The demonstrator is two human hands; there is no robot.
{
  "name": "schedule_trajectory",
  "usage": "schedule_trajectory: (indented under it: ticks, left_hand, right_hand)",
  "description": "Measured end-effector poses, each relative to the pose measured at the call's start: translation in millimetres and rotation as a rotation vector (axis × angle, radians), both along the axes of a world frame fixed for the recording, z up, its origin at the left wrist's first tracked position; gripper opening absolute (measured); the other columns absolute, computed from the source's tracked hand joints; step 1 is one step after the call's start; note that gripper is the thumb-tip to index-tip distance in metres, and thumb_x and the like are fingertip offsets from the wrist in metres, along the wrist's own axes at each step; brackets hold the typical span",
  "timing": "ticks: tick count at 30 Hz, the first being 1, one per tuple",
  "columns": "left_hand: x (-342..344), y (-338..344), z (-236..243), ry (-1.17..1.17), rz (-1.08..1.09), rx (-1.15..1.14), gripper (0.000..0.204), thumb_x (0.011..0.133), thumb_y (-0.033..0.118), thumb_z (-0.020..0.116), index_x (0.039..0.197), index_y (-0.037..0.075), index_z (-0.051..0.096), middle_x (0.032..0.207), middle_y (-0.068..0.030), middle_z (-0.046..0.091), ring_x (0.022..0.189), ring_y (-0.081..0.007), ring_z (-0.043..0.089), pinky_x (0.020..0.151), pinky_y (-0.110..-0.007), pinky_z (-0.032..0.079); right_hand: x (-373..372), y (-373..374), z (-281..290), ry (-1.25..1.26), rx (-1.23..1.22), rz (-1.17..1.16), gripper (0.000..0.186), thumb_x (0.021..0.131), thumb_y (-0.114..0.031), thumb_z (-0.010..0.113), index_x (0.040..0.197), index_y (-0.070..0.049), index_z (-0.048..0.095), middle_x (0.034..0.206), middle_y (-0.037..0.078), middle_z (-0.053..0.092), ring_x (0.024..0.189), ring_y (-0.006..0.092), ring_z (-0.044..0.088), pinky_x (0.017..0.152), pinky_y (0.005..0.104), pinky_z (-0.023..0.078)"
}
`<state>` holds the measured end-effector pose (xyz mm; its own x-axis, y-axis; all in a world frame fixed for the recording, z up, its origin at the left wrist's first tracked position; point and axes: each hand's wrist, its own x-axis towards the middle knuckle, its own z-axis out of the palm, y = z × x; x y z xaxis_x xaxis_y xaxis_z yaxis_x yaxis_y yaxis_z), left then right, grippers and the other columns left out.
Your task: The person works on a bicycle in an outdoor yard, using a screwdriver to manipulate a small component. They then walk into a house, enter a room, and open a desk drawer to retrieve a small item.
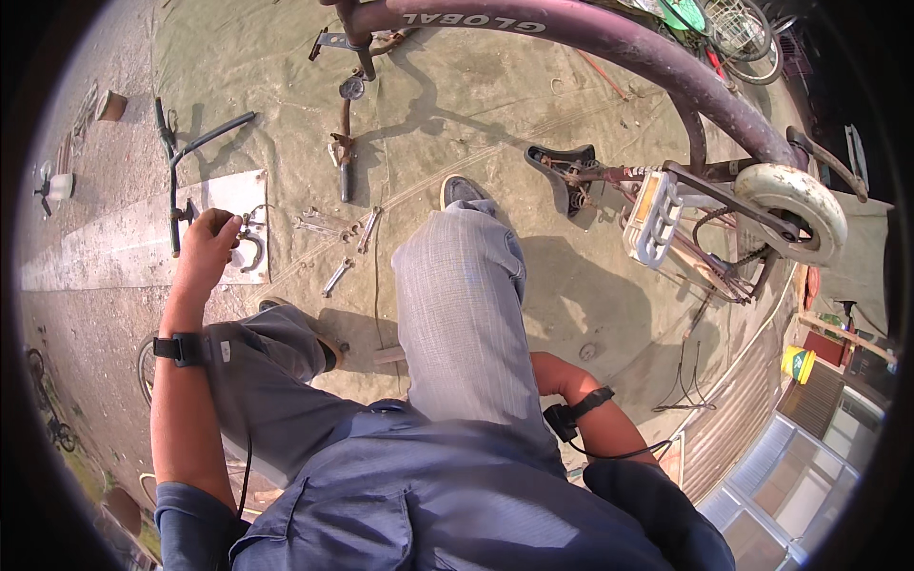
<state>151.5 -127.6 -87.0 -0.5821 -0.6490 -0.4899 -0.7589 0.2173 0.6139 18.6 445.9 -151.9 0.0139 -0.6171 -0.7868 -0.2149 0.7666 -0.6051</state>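
My left hand (208, 249) is at the left, over a pale flat board (105, 249). Its thumb and fingers are closed at a dark, curved bicycle brake caliper (250, 251), which juts out to their right. Just beyond that hand lies a dark handlebar (175, 171) with a stem, one end close to my knuckles. The back of my right hand (555, 374) shows beside my bent knee; its fingers are hidden behind the leg. Between my feet and the board, several wrenches (336, 276) lie on a greenish ground sheet (447, 124).
A purple bicycle frame (609, 43) stands at the right with a white pedal (653, 219) and a small white wheel (795, 211). Its black saddle (564, 176) is near my foot. A seat post (345, 157) lies ahead; a yellow bucket (798, 364) stands far right.
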Motion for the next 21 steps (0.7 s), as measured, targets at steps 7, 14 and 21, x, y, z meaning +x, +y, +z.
schedule_trajectory:
  ticks: [7, 14, 21]
  left_hand:
    - [-21.0, 62.0, 8.3, 0.072, -0.05, 0.04, 0.031, 0.098, 0.026, 0.064, 0.11, -0.002, 0.065, 0.094, -0.0071, 0.071, 0.079, -0.0125, 0.067, 0.061, -0.028, 0.051]
    - [-29.8, 102.3, 47.2, 0.201, -0.019, 0.043, 0.029, 0.098, 0.025, 0.067, 0.11, -0.001, 0.064, 0.092, -0.0054, 0.068, 0.079, -0.011, 0.066, 0.061, -0.026, 0.05]
    - [110.1, 51.9, 137.7, 0.576, 0.514, -0.252, 0.026, 0.101, 0.025, 0.062, 0.115, 0.002, 0.064, 0.1, -0.004, 0.069, 0.085, -0.0096, 0.065, 0.069, -0.023, 0.049]
  right_hand:
    - [-37.1, 118.0, 21.0, 0.235, 0.157, -0.693, 0.064, 0.085, -0.029, 0.08, 0.134, 0.004, 0.056, 0.098, 0.011, 0.071, 0.093, 0.0189, 0.066, 0.085, 0.0323, 0.052]
    - [-7.6, 128.3, -0.9, 0.23, 0.123, -0.714, 0.052, 0.085, -0.029, 0.077, 0.126, 0.001, 0.064, 0.101, 0.017, 0.074, 0.095, 0.0248, 0.07, 0.086, 0.035, 0.054]
    - [-88.5, -23.6, 89.5, 0.471, -0.161, -0.532, 0.029, 0.093, -0.003, 0.062, 0.121, 0.006, 0.061, 0.098, 0.01, 0.069, 0.087, 0.0147, 0.065, 0.08, 0.0291, 0.053]
